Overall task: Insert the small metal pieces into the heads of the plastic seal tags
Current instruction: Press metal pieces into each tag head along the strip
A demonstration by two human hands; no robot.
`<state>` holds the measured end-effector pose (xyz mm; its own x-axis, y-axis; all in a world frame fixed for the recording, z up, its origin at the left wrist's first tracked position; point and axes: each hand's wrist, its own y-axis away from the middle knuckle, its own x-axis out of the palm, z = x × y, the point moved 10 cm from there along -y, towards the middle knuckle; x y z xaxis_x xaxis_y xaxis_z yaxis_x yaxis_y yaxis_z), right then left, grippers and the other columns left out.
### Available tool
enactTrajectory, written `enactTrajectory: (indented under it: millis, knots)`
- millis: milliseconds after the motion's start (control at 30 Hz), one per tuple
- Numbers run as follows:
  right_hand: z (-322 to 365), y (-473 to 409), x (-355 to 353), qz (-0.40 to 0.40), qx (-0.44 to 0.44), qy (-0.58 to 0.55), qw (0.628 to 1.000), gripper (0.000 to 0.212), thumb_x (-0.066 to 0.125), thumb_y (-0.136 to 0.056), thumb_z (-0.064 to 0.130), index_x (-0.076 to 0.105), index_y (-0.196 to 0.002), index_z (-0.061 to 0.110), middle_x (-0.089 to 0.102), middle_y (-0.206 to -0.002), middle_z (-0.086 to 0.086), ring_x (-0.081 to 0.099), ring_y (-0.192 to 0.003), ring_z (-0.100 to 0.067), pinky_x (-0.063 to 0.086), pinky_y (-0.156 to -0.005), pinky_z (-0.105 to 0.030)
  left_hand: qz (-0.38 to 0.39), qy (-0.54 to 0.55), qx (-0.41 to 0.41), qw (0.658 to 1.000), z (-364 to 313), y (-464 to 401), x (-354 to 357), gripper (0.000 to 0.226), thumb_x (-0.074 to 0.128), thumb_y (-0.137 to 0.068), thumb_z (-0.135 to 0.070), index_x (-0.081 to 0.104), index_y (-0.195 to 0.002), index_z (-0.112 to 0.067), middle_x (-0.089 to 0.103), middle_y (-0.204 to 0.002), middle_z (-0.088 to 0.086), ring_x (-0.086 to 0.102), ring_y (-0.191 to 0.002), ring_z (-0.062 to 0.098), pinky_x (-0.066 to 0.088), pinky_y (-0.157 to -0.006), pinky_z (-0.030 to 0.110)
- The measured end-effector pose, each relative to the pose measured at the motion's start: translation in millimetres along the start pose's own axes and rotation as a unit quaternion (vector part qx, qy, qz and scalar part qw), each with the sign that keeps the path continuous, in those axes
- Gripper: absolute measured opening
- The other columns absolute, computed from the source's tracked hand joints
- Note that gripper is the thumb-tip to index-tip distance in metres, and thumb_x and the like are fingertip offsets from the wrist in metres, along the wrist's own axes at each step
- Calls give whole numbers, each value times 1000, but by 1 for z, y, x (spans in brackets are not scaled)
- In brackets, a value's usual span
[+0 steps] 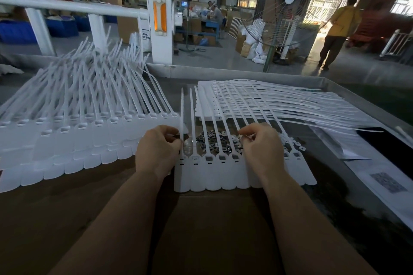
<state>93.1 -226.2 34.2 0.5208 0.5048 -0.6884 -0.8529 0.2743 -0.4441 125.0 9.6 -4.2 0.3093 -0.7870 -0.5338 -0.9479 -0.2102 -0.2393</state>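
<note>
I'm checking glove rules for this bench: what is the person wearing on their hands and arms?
Nothing shows on either. The left hand and right hand are bare, with no gloves, rings or watch in view. Both forearms are uncovered right down to the bottom edge of the picture, so no sleeve or cuff appears.

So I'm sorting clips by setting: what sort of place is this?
Probably a factory floor: stacked seal tags on a workbench, a big fan, and resin sacks behind.

Left hand (pixel 157 148) and right hand (pixel 260 147) both curled, pinching
</note>
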Motion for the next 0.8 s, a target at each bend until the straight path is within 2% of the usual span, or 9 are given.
enactTrajectory:
  millis: [167,267,367,533,800]
  knots:
    - [-3,-2,6,10,-8,72,997,18,59,-88,16,69,-102,22,60,-109,-1,52,-102,-17,38,-95,-32,0,-1,0,1000,0,-1,0,24,65,-83,-19,66,-107,-19,67,-92,-4,58,-79,9,38,-58,16]
    - [-5,-2,16,46,-10,113,992,28,56,-90,23,63,-115,32,52,-119,2,44,-114,-16,30,-100,-34,0,0,-1,1000,-1,-2,1,24,65,-84,-20,66,-107,-20,65,-91,-6,57,-79,9,36,-55,13]
    - [-6,-3,24,76,-15,147,986,33,51,-93,26,57,-123,38,47,-125,2,40,-118,-17,28,-102,-40,0,-2,-2,1000,-1,-1,0,24,65,-84,-19,66,-108,-20,63,-89,-7,56,-78,9,34,-52,12]
    - [-4,-4,22,53,-26,155,986,25,52,-93,29,62,-116,34,52,-122,2,43,-114,-17,30,-100,-39,-2,-4,2,1000,-3,-1,1,24,64,-85,-19,65,-109,-19,67,-98,-2,54,-76,7,32,-50,10]
    - [-2,-3,9,2,-17,103,995,17,57,-91,24,68,-103,22,57,-110,2,46,-108,-16,30,-97,-34,1,-5,-3,1000,-2,-1,1,24,64,-85,-19,65,-109,-19,68,-99,-1,56,-78,9,35,-53,13]
